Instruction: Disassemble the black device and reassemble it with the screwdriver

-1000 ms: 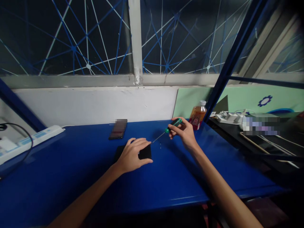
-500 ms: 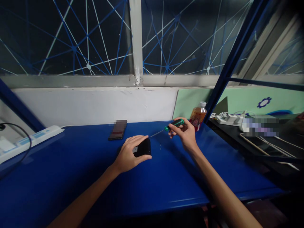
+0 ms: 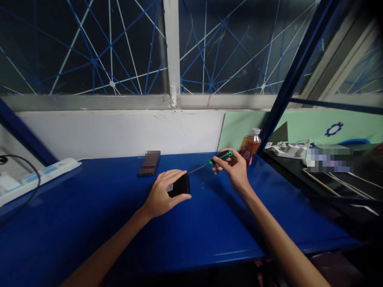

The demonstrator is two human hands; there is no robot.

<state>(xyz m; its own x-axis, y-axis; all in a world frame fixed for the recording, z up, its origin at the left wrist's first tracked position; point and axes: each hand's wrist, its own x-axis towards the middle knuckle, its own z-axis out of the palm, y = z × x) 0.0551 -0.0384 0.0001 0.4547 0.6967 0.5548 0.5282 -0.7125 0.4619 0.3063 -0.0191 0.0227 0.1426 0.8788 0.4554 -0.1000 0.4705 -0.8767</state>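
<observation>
My left hand (image 3: 164, 194) grips a black box-shaped object (image 3: 181, 186) by its sides, thumb along the near edge and fingers along the far edge. The palm hides much of it, and a small pale patch shows beside the hand. My right hand (image 3: 231, 167) is closed round the green and black handle of a screwdriver (image 3: 220, 158). Its thin metal shaft slants down to the left, with the tip at the far right corner of the black object; whether it touches, I cannot tell. Several tiny bits (image 3: 202, 185) lie on the blue table (image 3: 185, 235) to the right.
A dark phone (image 3: 149, 163) lies behind my left hand. Behind my right hand stands a bottle of amber drink (image 3: 250, 146). A white power strip (image 3: 42, 178) is at the left edge. Blue frame posts rise at both sides; cables and adapters (image 3: 289, 150) lie on the right.
My left hand has raised or tilted the black object's right end, so its side shows more. The screwdriver tip has moved slightly left and up; the last half second shows almost no motion.
</observation>
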